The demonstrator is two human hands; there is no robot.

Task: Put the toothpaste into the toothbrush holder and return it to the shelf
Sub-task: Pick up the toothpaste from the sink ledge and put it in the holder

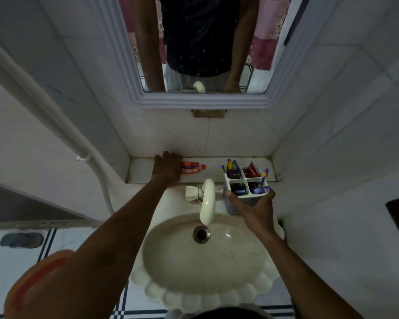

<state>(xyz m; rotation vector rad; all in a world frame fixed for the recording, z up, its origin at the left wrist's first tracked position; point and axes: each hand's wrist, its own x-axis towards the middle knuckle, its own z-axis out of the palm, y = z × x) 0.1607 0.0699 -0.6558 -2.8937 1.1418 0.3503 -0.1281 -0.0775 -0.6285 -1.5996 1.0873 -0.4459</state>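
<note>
A red toothpaste tube [192,169] lies flat on the white tiled shelf [213,165] behind the sink, cap pointing right. My left hand [167,168] covers the tube's left end, fingers curled over it. My right hand [251,207] grips a white four-compartment toothbrush holder [247,188] from below and lifts it above the sink's right rear edge, in front of the shelf. Purple toothbrushes and another red tube stand in the holder's compartments.
A cream tap [206,201] with a knob sticks out between my hands over the scalloped basin [205,256]. A framed mirror [200,54] hangs above the shelf. White tiled walls close in both sides, with a pipe [95,171] on the left.
</note>
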